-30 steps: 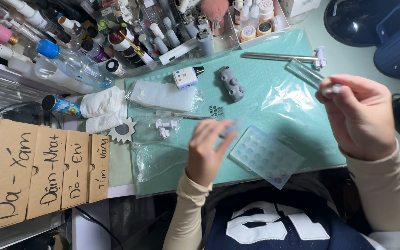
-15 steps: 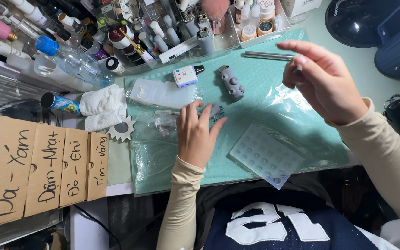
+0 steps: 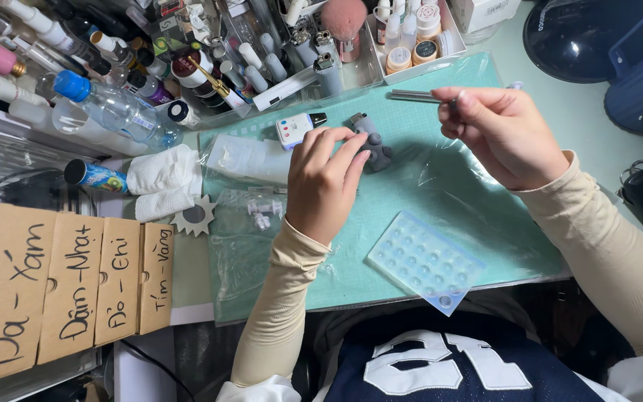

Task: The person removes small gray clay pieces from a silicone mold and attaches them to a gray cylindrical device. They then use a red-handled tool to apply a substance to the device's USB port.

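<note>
Left hand curls loosely onto the grey piece; right hand pinches the rod. Best pressed gently, kept flat.

My left hand has slid up the mat from the small white fittings to touch the grey figure. My right hand has moved up over the metal rod.
</note>
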